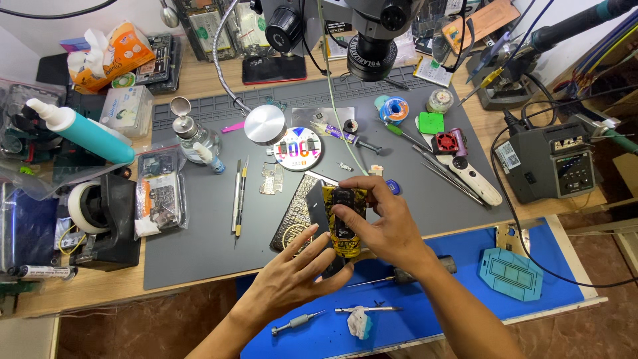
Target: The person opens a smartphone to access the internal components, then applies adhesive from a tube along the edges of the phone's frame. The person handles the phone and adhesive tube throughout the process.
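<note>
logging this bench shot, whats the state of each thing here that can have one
phone: upright off the mat, gripped by both hands
left hand: fingers on phone's lower edge
right hand: closed over phone's top and side
teal bottle: lying on its side, capped
tape roll: mounted in its black dispenser
tweezers: lying flat on grey mat
screwdriver: lying on blue mat

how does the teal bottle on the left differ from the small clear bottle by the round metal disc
The teal bottle is opaque, larger and lies tilted with a white nozzle; the clear bottle is see-through, smaller, and stands upright with a metal top. Neither is touched by a hand.
</note>
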